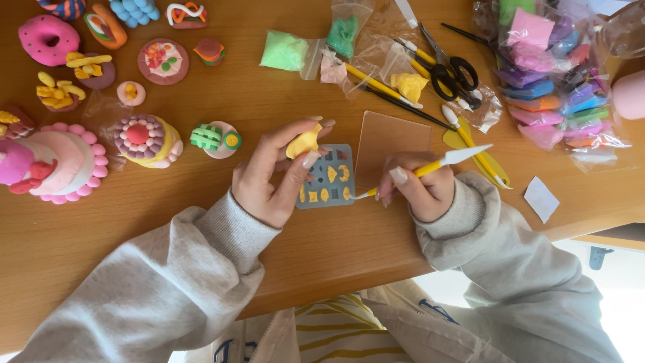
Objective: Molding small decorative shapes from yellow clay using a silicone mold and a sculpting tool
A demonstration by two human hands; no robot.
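Left hand [269,176] is pinching yellow clay [303,142] over the mold [327,176]; right hand [420,189], at 3 o'clock, is gripping a tool [430,168] pen-style, tip at the mold.

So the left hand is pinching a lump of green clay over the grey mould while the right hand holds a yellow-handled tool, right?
Not quite: the head view shows the clay lump in the left hand is yellow, not green. The rest holds: it is over the grey mould, and the right hand holds the yellow-handled tool.

pink cake [47,161] cut off left, mould [329,178] partly hidden
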